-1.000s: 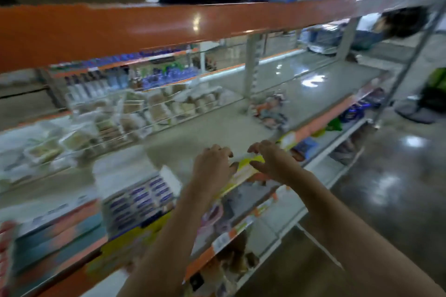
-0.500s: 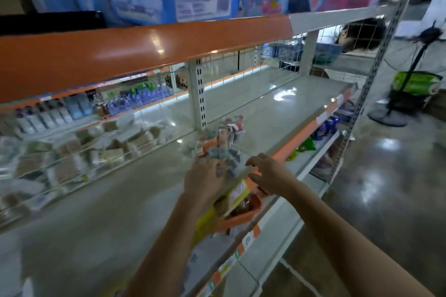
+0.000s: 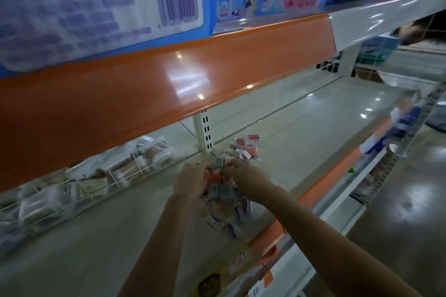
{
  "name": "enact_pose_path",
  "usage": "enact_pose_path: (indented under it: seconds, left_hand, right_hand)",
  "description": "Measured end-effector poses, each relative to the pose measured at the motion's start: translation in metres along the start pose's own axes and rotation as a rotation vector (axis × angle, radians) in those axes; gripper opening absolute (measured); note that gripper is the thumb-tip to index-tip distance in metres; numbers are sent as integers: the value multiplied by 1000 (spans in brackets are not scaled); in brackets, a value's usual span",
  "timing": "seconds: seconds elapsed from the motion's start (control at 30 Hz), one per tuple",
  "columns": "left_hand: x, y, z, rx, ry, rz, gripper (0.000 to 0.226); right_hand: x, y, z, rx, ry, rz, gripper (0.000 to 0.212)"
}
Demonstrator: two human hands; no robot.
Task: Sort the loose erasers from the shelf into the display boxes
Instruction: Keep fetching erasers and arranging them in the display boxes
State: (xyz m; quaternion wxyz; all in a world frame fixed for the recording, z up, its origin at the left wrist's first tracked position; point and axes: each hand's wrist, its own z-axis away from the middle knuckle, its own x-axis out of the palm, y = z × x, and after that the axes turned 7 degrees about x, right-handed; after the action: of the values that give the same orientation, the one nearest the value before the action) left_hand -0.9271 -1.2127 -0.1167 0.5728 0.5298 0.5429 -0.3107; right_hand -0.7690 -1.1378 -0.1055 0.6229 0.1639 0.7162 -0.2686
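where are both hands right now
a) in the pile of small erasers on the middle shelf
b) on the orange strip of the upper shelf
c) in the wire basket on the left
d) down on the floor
a: the left hand and right hand meet over the pile of erasers lying on the shelf.

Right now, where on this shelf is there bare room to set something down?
Free: shelf surface right of the eraser pile, up to the orange front edge. Crowded: around both hands, and the wire baskets behind.
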Motion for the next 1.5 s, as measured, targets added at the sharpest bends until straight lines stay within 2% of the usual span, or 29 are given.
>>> enact_pose_path:
  seconds: [0.13, 0.27, 0.33, 0.47, 0.6, 0.67, 0.87, 0.93, 1.03, 1.17, 1.4, 1.5]
  left_hand:
    - [1, -1, -4, -19, -24, 22, 23]
    - [-5, 7, 1, -106, 10, 139, 22]
    - [-5, 11, 5, -115, 28, 126, 23]
    - [-4, 16, 20, -220, 139, 84, 14]
    - [-8, 21, 54, -292, 263, 107, 27]
    - [-15, 25, 79, -323, 327, 111, 28]
    - [-49, 41, 168, -433, 523, 272, 19]
    - [-61, 42, 199, -488, 573, 317, 22]
    - [-76, 39, 251, -565, 627, 410, 14]
    - [-93, 33, 327, -668, 750, 581, 22]
    - [-125, 9, 467, -729, 836, 659, 35]
    - [-131, -7, 506, -737, 780, 711, 26]
  right_hand:
    - [0, 16, -14, -110, -43, 50, 49]
    - [-5, 25, -25, -216, -78, 4, 41]
    - [-5, 32, -30, -271, -86, -25, 42]
    - [-9, 50, -33, -269, -107, -266, 27]
    - [-15, 52, -31, -293, -153, -560, 10]
    - [-20, 40, -28, -346, -200, -659, 13]
    - [-23, -28, -4, -441, -477, -985, 19]
    - [-23, -57, 11, -484, -565, -1057, 20]
    - [-24, -105, 37, -530, -665, -1157, 23]
    - [-16, -175, 81, -537, -810, -1257, 20]
    - [12, -303, 160, -412, -1008, -1456, 22]
    - [21, -342, 181, -437, -1057, -1488, 22]
